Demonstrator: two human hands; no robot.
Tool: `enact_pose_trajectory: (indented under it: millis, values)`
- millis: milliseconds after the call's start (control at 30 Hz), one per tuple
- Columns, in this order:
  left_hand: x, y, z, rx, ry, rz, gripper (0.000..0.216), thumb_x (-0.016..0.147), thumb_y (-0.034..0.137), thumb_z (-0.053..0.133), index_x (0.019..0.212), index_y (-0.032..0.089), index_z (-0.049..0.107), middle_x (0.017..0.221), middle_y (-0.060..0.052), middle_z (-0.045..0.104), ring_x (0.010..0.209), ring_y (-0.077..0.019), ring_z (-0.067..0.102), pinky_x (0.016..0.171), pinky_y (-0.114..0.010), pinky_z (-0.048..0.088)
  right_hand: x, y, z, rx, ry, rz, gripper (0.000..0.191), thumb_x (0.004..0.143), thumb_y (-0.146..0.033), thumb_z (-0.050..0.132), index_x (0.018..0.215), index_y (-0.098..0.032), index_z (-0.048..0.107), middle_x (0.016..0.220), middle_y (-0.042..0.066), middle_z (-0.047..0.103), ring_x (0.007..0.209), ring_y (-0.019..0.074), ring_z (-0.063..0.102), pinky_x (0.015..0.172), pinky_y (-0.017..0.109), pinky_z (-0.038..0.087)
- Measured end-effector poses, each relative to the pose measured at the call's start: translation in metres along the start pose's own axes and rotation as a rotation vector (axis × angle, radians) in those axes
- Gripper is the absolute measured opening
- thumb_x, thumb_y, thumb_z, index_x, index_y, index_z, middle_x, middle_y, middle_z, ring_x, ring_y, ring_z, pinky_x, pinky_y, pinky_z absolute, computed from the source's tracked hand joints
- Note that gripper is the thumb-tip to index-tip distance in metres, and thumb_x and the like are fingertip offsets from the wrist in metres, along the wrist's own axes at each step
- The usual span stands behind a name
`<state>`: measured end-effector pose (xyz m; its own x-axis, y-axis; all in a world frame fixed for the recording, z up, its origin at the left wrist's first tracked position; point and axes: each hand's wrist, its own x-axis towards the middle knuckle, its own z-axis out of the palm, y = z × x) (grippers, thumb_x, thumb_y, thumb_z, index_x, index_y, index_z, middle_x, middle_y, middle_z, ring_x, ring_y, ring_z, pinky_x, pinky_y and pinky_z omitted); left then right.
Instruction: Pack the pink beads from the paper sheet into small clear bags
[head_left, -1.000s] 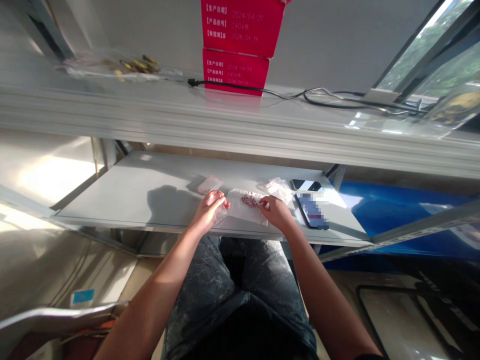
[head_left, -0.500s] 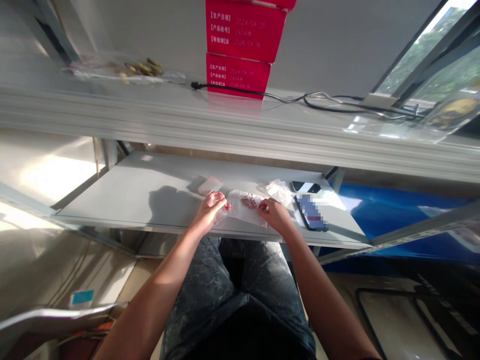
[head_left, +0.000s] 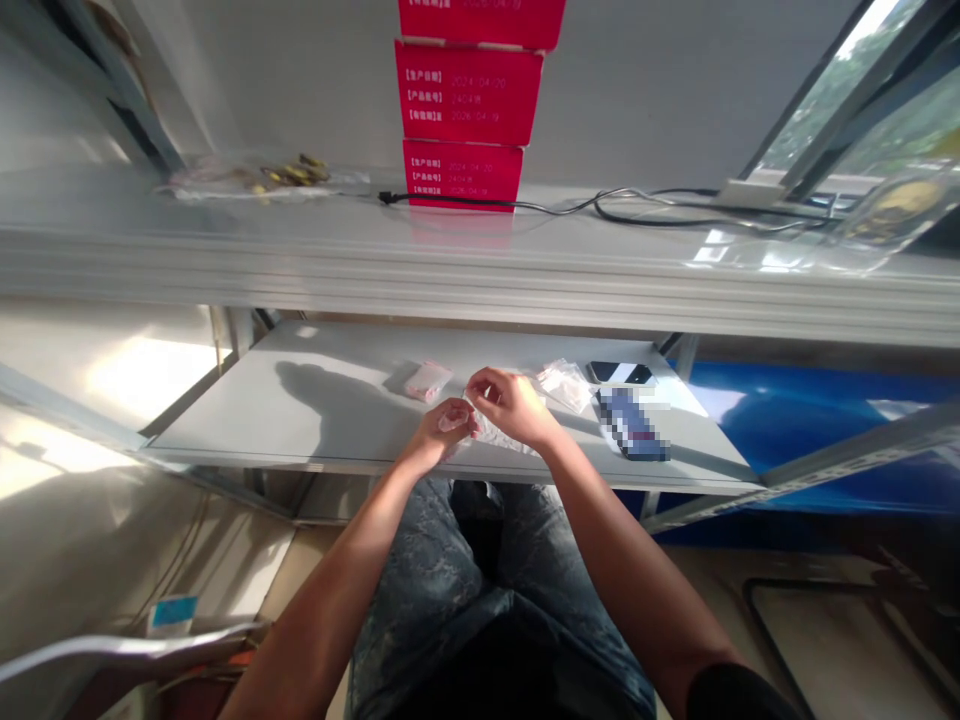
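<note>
Both my hands meet over the front middle of a low grey shelf (head_left: 315, 420). My left hand (head_left: 442, 428) is closed on a small clear plastic bag (head_left: 452, 421). My right hand (head_left: 510, 405) reaches across to it, fingers pinched at the bag's top edge. A larger clear bag (head_left: 499, 438) lies flat under my right hand, mostly hidden. A small bag with pink bits (head_left: 426, 380) lies just beyond my left hand. Another crumpled clear bag (head_left: 566, 383) lies to the right.
Two phones (head_left: 631, 420) lie on the shelf's right end. An upper shelf (head_left: 450, 265) overhangs, carrying stacked red boxes (head_left: 465, 120), a black cable (head_left: 600, 208) and a bag of yellowish parts (head_left: 277, 175). My knees (head_left: 480, 560) sit under the shelf edge.
My right hand has left the right edge of the flat bag and moved left to meet my left hand at the small bag. The view has tilted slightly.
</note>
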<state>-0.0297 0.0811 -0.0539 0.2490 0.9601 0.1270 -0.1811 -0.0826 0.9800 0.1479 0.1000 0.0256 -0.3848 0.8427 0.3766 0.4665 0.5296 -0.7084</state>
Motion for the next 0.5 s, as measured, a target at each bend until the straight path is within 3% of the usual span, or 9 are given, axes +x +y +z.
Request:
enact_pose_trajectory:
  millis: [100, 333, 500]
  values:
    - [0.004, -0.007, -0.005, -0.06, 0.061, -0.023, 0.032, 0.076, 0.037, 0.084, 0.098, 0.019, 0.067, 0.079, -0.003, 0.072, 0.076, -0.0195, 0.069, 0.077, -0.032, 0.052, -0.003, 0.0, 0.0, -0.072, -0.002, -0.011, 0.01, 0.089, -0.023, 0.061, 0.091, -0.019, 0.07, 0.083, 0.001, 0.072, 0.067, 0.0116, 0.06, 0.066, 0.022, 0.044]
    - [0.004, -0.01, -0.005, -0.153, 0.133, -0.062, 0.035, 0.081, 0.041, 0.078, 0.105, 0.019, 0.067, 0.085, -0.004, 0.072, 0.079, -0.0207, 0.07, 0.061, -0.026, 0.049, -0.033, 0.044, -0.018, -0.096, 0.12, 0.235, 0.018, 0.091, -0.031, 0.058, 0.088, -0.018, 0.07, 0.078, 0.003, 0.072, 0.063, 0.0139, 0.06, 0.062, 0.024, 0.044]
    - [0.007, -0.012, -0.005, -0.281, 0.107, -0.032, 0.034, 0.083, 0.039, 0.077, 0.107, 0.017, 0.068, 0.085, -0.003, 0.07, 0.082, -0.0183, 0.069, 0.08, -0.031, 0.052, -0.049, 0.072, -0.02, -0.202, 0.122, 0.333, 0.022, 0.09, -0.036, 0.058, 0.089, -0.019, 0.073, 0.075, 0.003, 0.072, 0.062, 0.0158, 0.061, 0.062, 0.025, 0.043]
